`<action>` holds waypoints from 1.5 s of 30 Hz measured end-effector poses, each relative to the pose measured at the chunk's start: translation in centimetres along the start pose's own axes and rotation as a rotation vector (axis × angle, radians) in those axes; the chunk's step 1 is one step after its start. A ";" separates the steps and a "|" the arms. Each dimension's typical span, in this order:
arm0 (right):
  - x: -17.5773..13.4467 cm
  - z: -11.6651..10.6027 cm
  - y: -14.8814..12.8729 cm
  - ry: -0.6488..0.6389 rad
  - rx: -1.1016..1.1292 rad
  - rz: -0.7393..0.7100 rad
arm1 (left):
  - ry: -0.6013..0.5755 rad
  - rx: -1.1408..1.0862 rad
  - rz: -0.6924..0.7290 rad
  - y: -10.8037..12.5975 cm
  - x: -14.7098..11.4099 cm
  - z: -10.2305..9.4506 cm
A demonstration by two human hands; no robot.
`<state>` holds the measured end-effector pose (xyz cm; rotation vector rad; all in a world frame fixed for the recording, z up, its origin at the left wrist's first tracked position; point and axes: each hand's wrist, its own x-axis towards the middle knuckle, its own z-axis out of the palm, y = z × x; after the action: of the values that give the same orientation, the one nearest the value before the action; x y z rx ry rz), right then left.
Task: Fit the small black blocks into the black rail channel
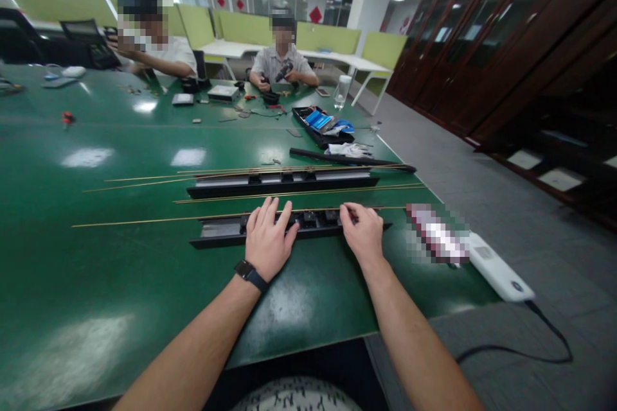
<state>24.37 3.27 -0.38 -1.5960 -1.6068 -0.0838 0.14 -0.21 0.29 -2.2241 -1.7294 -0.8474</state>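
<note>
A black channel-shaped rail (224,231) with several small black blocks (308,219) inside lies crosswise in front of me. Along its far side runs a thin brass-coloured rod (144,223), sticking out past both ends. My left hand (270,234), a dark watch on its wrist, lies over the left half of the rail with fingers spread. At the right part of the rail, my right hand (362,234) is closed, thumb and fingertips pinched at the rod's line; the exact grip is partly hidden.
Behind lies a second black rail (284,187) with more thin rods (299,193). A black bar (357,160), white gloves (349,150) and a black tray (313,131) lie farther back. A white power strip (501,266) sits at the right edge. Two people sit across the green table (144,289).
</note>
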 end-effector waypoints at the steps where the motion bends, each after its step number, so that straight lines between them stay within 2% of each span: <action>1: 0.0 0.0 0.0 0.003 0.002 -0.006 | 0.002 -0.004 -0.001 0.0 0.0 0.0; 27: -0.4 0.4 0.5 0.033 -0.007 -0.032 | 0.007 0.004 0.016 0.0 -0.2 0.2; 45: -0.5 0.1 0.0 0.010 0.022 0.019 | 0.004 0.016 0.013 0.1 -0.2 0.0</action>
<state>24.20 2.96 -0.73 -1.5917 -1.5796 -0.0632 0.18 -0.43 0.19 -2.2192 -1.7114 -0.8314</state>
